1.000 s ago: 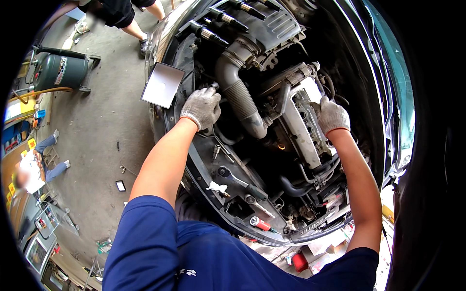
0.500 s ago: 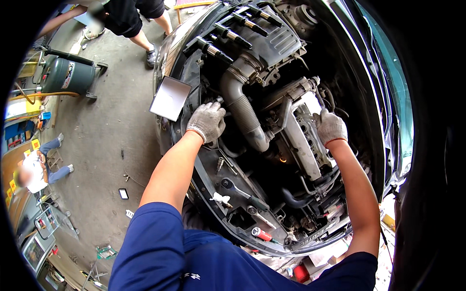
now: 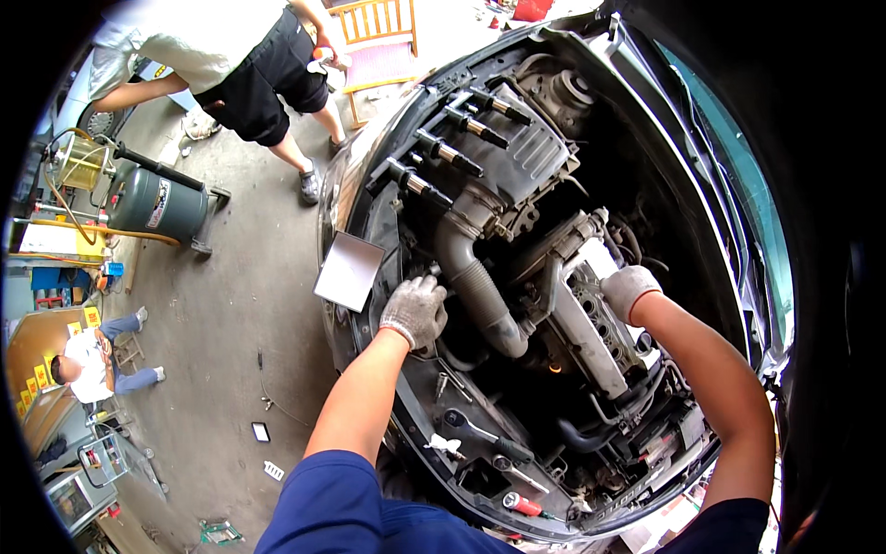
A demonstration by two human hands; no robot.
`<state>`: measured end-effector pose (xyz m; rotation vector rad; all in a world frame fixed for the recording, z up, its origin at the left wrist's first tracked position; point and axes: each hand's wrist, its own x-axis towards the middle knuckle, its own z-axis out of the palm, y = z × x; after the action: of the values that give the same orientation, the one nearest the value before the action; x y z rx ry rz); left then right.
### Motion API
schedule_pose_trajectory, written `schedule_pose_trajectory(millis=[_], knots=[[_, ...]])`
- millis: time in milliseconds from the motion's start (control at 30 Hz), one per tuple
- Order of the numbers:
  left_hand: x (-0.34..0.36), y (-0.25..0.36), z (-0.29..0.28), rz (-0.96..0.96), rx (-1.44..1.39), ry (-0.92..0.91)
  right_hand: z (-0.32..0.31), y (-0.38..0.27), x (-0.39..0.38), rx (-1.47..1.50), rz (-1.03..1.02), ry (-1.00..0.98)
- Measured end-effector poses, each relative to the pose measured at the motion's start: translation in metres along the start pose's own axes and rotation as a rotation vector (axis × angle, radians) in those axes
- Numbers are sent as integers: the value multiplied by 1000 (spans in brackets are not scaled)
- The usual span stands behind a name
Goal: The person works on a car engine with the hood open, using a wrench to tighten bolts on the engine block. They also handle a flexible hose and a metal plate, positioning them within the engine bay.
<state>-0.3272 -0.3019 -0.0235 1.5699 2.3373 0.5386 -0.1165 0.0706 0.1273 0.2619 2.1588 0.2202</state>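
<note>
I lean over an open car engine bay (image 3: pixel 738 305). My left hand (image 3: pixel 417 309), in a grey knit glove, is curled beside the black ribbed intake hose (image 3: pixel 475 286), and a small metal tool tip (image 3: pixel 432 270) sticks out past its fingers. My right hand (image 3: pixel 628 288), also gloved, presses on the top of the bare grey engine head (image 3: pixel 591 337); its fingers are hidden. Several black ignition coils (image 3: pixel 443 148) lie in a row on the black engine cover (image 3: pixel 531 138) at the far side.
A square silver tray (image 3: pixel 349 270) sits on the bay's left edge. A wrench (image 3: pixel 480 434) and a red-handled screwdriver (image 3: pixel 521 505) lie on the front panel. On the concrete floor are a standing person (image 3: pixel 231 65), a green tank on wheels (image 3: pixel 157 203), a seated person (image 3: pixel 88 365) and a wooden chair (image 3: pixel 374 37).
My view has tilted, so the bay now sits lower in the picture. My left hand stays beside the hose. My right hand has shifted a little toward the engine's middle.
</note>
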Motion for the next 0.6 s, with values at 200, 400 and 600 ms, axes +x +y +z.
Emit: schedule_pose_trajectory(millis=[200,400,600], knots=[[-2,-6,-2,-6,23,26,-3,-3,6,54,4,124],[14,7,2,8,5,-44,42,20,23,647,344,-60],[3,-5,-3,12,31,2,-6,-20,-17,-119,-110,241]])
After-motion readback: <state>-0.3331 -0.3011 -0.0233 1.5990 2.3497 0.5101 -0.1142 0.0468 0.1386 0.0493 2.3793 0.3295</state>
